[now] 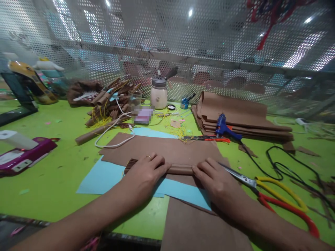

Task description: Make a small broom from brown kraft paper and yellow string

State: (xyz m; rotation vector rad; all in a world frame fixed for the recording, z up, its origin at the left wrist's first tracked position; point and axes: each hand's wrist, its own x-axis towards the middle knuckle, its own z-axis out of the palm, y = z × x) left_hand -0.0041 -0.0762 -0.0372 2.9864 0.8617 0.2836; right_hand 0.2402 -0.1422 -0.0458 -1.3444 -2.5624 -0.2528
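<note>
near sheet: brown foam sheet [199, 226] runs off the front table edge, under the right forearm
left hand [143, 174]: palm down on the brown roll [180, 169], fingers curled over its top, ring on one finger; pressing, not pinching
right hand [213, 179]: flat on the other end of the roll, fingers bent over it, thumb hidden
roll position: lying crosswise on a blue sheet [102, 179] and a brown sheet [167, 148], between both hands, left end pleated and sticking out
step judged: rolling the sheet into a tight tube
how to do it well: even pressure from both palms, keep ends level so the tube doesn't cone; tuck the edge with fingertips
risk: scissors [277, 195] lie just beside the right hand, could snag
mid table: blue glue gun [222, 127] on the stack of brown sheets [243, 115], cord trailing right
far: pile of finished rolls [110, 101], jar [158, 92], mesh screen [209, 52]
left side: pink device [23, 155], well apart
</note>
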